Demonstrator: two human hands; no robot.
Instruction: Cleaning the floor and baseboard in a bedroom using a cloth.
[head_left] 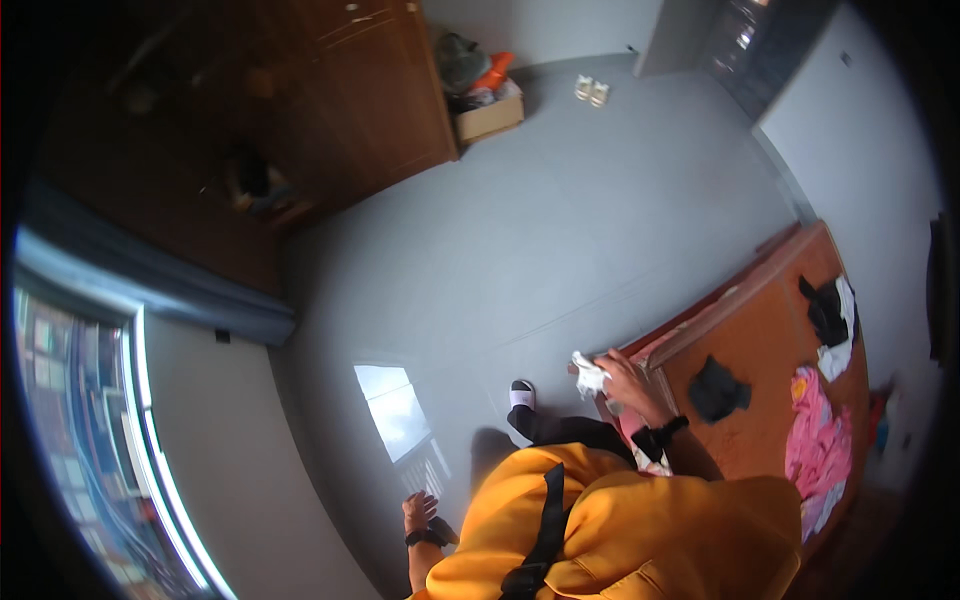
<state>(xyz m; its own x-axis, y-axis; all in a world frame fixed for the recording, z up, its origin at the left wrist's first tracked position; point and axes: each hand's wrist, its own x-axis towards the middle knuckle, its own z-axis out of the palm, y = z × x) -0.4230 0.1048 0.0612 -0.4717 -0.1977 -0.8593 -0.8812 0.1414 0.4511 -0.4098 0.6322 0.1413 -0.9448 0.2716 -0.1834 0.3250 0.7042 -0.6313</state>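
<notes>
My right hand (627, 385) is closed on a crumpled white cloth (590, 374), held beside the near corner of a low, red-brown wooden bed or platform (765, 330). Down at the lower left hangs my left hand (417, 510), with loosely extended fingers and nothing visible in it. On the platform, a dark grey cloth (718, 390) lies bunched nearest my right hand. Farther right are a black garment (824, 312), a white cloth (838, 355) and a rumpled pink garment (818, 440). Part of a patterned pink cloth (632, 425) shows beneath my right forearm.
A tall brown wooden cabinet (370, 100) stands at the far left. Beside it is a cardboard box (490, 118) with a red-orange item on top. A pair of light shoes (591, 91) sits on the grey floor (480, 230). A window (90, 430) fills the left side.
</notes>
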